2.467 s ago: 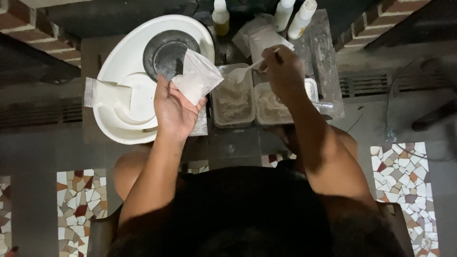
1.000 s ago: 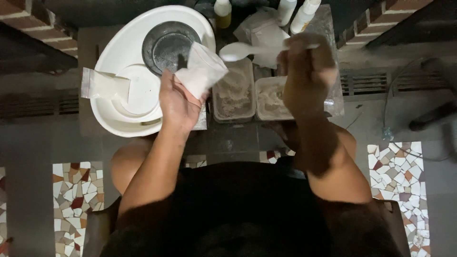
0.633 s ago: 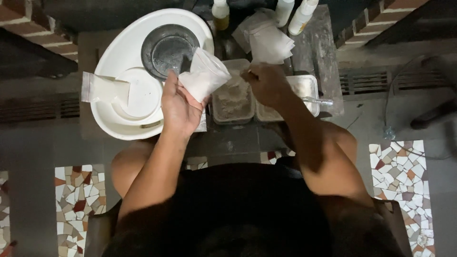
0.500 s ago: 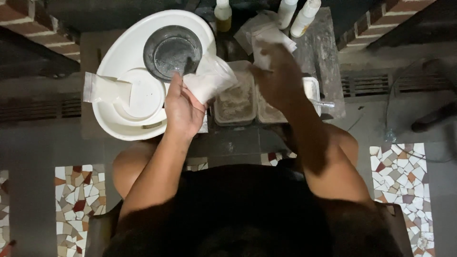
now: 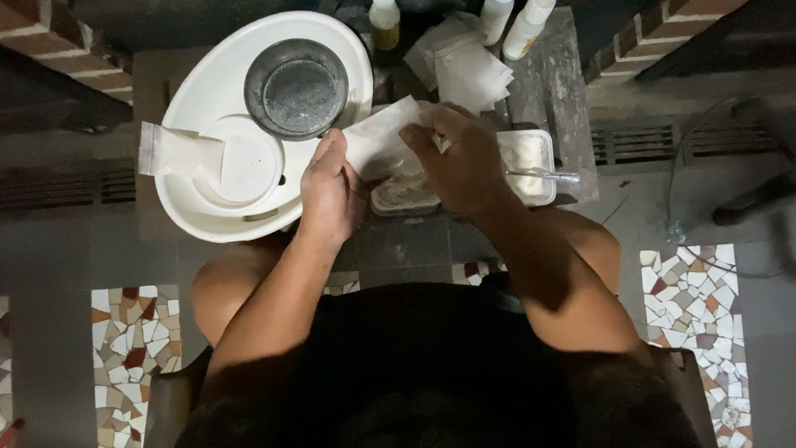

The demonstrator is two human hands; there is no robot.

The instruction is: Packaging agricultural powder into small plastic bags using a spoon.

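Observation:
My left hand [image 5: 332, 189] grips a small clear plastic bag [image 5: 377, 141] and holds it up over the two plastic tubs. My right hand [image 5: 458, 158] is at the bag's mouth, fingers bent, with what looks like a small spoon between them; its bowl is hidden. Under the hands sits a clear tub of pale powder [image 5: 405, 192]. A second tub of white powder [image 5: 526, 158] lies to its right with a clear plastic spoon [image 5: 543, 174] across it.
A large white oval basin [image 5: 207, 83] at the left holds a round metal sieve [image 5: 296, 87], a white lid and a flat plastic bag [image 5: 166, 149]. Small bottles [image 5: 384, 22] and spare empty bags [image 5: 468, 70] stand at the back. Mosaic floor tiles flank my knees.
My right hand lifted a spoon from the tubs, dipped back to them, and has now come left to the bag's mouth. My left hand kept hold of the bag, tilting it toward the right.

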